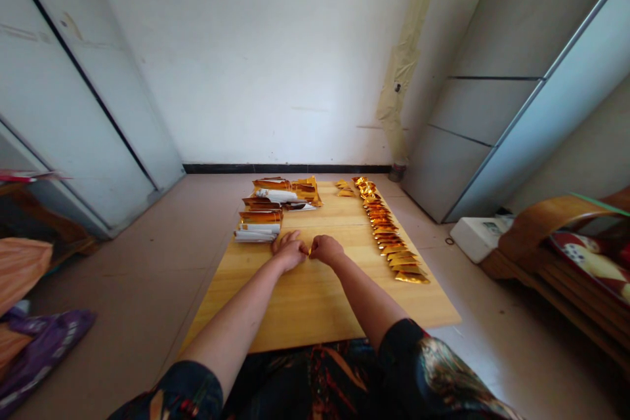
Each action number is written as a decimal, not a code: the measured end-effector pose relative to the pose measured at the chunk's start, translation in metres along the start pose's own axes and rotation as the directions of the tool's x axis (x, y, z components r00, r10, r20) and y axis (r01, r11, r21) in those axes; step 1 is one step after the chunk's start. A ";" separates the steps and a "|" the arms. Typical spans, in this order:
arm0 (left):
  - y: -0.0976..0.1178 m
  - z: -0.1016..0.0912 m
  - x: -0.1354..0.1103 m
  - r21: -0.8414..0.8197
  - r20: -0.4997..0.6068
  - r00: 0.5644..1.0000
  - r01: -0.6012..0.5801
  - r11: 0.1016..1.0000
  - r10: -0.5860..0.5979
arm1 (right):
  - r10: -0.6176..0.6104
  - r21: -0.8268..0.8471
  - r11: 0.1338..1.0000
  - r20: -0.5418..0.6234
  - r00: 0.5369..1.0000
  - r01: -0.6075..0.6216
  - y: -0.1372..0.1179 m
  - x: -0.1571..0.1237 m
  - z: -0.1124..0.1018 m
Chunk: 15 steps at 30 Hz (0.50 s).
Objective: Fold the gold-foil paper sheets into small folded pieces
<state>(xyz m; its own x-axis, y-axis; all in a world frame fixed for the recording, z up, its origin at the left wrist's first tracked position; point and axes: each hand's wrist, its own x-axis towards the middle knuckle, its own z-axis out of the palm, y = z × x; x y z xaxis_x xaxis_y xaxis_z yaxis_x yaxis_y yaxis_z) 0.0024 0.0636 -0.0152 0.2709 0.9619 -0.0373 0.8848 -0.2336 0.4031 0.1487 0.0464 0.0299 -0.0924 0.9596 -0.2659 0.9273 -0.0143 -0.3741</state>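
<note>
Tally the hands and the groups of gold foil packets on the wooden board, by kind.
Bare hands, left hand and right hand: 2
Long row of gold foil sachets: 1
Small cluster of gold foil sachets: 1
Heaps of gold-and-white foil packets, upper heap and lower heap: 2
Total: 6

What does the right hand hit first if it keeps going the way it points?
Probably the small gold packet at its fingertips, since the right hand points straight at it. The left hand lies just beyond. Depth is hard to judge from here.
</note>
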 end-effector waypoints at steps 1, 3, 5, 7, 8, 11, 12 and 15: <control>0.001 -0.001 0.000 -0.006 0.007 1.000 0.010 1.000 -0.010 | 0.011 0.009 1.000 0.006 1.000 -0.011 0.000 0.001 0.000; 0.004 -0.004 -0.002 -0.014 0.032 0.999 0.042 0.999 -0.041 | 0.031 0.023 0.999 0.020 0.999 -0.031 0.001 0.004 -0.001; 0.007 -0.008 -0.003 -0.020 0.069 0.995 0.074 0.997 -0.072 | 0.036 0.028 0.999 0.027 0.999 -0.037 0.002 0.005 -0.002; 0.008 -0.012 -0.004 -0.024 0.108 0.991 0.087 0.996 -0.084 | 0.032 0.030 0.999 0.026 0.999 -0.033 0.004 0.005 -0.003; 0.009 -0.014 -0.005 -0.027 0.125 0.989 0.084 0.996 -0.080 | 0.029 0.031 0.999 0.024 0.999 -0.029 0.005 0.005 -0.003; 0.008 -0.018 -0.006 -0.026 0.148 0.988 0.053 0.998 -0.048 | 0.028 0.033 0.999 0.013 1.000 -0.029 0.008 0.004 -0.004; 0.008 -0.019 -0.006 -0.023 0.150 0.988 0.043 0.999 -0.039 | 0.027 0.035 0.999 0.008 1.000 -0.028 0.008 0.004 -0.005; 0.010 -0.022 -0.007 -0.019 0.160 0.986 0.046 0.999 -0.042 | 0.026 0.044 0.999 0.002 1.000 -0.026 0.010 0.004 -0.005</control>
<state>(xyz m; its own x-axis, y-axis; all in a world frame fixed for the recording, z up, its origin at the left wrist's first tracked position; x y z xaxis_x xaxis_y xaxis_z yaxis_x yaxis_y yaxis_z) 0.0007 0.0573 0.0094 0.2905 0.9358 -0.1996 0.8891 -0.1868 0.4179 0.1596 0.0518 0.0296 -0.0690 0.9583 -0.2772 0.9126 -0.0516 -0.4055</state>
